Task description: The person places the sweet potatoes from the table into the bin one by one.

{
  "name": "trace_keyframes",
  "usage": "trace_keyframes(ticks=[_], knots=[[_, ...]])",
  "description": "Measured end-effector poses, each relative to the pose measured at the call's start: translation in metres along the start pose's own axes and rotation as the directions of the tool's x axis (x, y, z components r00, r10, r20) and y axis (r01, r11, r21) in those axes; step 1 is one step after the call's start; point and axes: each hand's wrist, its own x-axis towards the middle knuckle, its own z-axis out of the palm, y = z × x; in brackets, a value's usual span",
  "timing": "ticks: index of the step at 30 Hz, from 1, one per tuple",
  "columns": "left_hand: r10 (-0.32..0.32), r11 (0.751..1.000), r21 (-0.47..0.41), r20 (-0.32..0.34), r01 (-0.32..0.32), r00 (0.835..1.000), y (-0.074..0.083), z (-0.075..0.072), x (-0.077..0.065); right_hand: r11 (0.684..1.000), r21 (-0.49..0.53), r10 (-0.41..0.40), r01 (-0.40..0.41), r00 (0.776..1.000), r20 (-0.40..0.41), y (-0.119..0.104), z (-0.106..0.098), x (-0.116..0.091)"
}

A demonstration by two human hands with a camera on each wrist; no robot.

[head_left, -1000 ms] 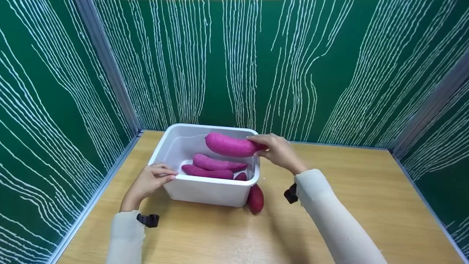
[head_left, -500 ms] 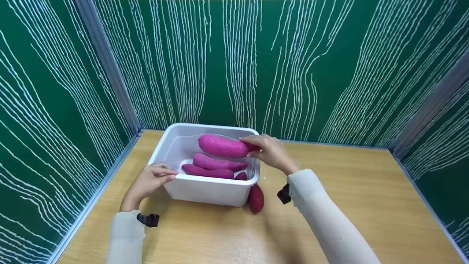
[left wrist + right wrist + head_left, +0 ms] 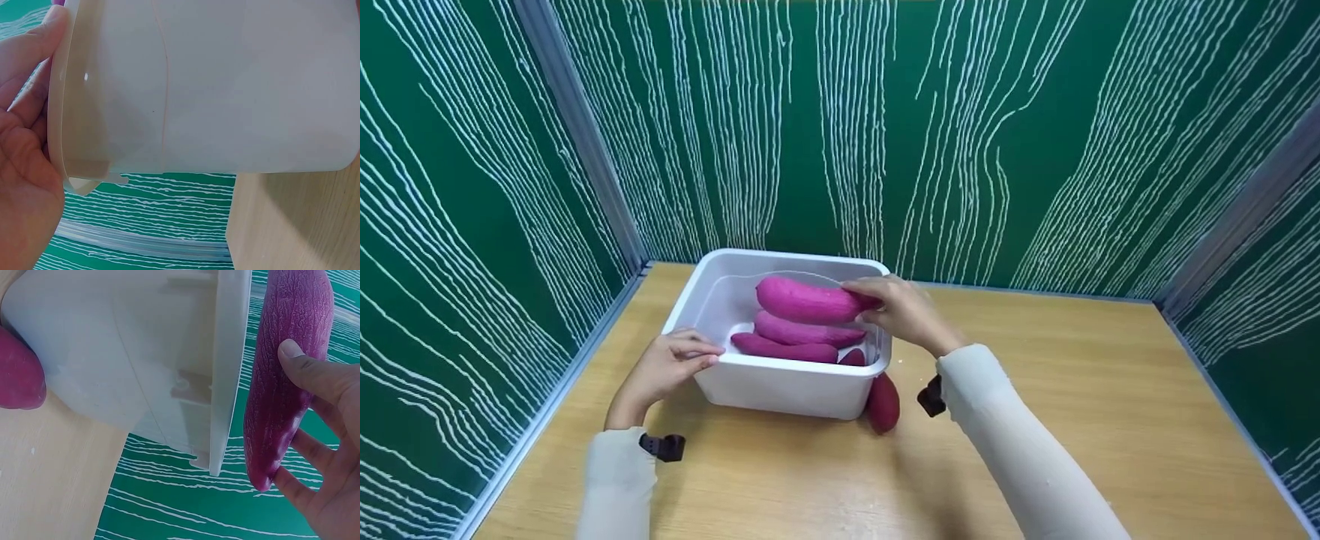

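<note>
A white plastic tub [image 3: 780, 394] stands on the wooden table. My left hand [image 3: 664, 375] pinches its front rim near the left corner; in the left wrist view the thumb [image 3: 53, 22] lies against the rim. With thumb and fingers, my right hand [image 3: 911, 311] grips a large pink sweet potato [image 3: 804, 298] by its right end, over the tub's opening. The right wrist view shows the held sweet potato [image 3: 287, 371] beside the rim. Below it, inside the tub, lie a lighter sweet potato [image 3: 799, 331], a darker one [image 3: 784, 349] and a partly hidden one [image 3: 853, 358].
A dark red sweet potato [image 3: 883, 405] lies on the table [image 3: 1080, 397] against the tub's front right corner. Green panels [image 3: 1035, 150] with white wavy lines wall in the back and both sides.
My right hand has moved left with the large sweet potato, bringing it further over the tub, nearer the ones inside. My left hand stays at the rim.
</note>
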Motion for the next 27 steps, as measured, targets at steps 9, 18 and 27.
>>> trace_keyframes(ticks=[9,18,27], knots=[[0.016,1.000,0.015,-0.004,-0.016,1.000,-0.0012,0.0003,-0.0026,1.000,0.026,0.009,-0.010,1.000,0.017,-0.0041,0.0047,0.0035],[0.056,0.998,0.030,-0.023,-0.055,0.998,-0.0022,0.0007,-0.0003,0.998,0.052,0.028,-0.029,0.999,0.031,-0.0061,0.0035,0.0046],[0.039,0.998,0.051,-0.021,-0.038,0.999,-0.0019,0.0013,0.0014,0.999,0.041,0.033,-0.035,0.998,0.049,-0.0072,0.0042,0.0046]])
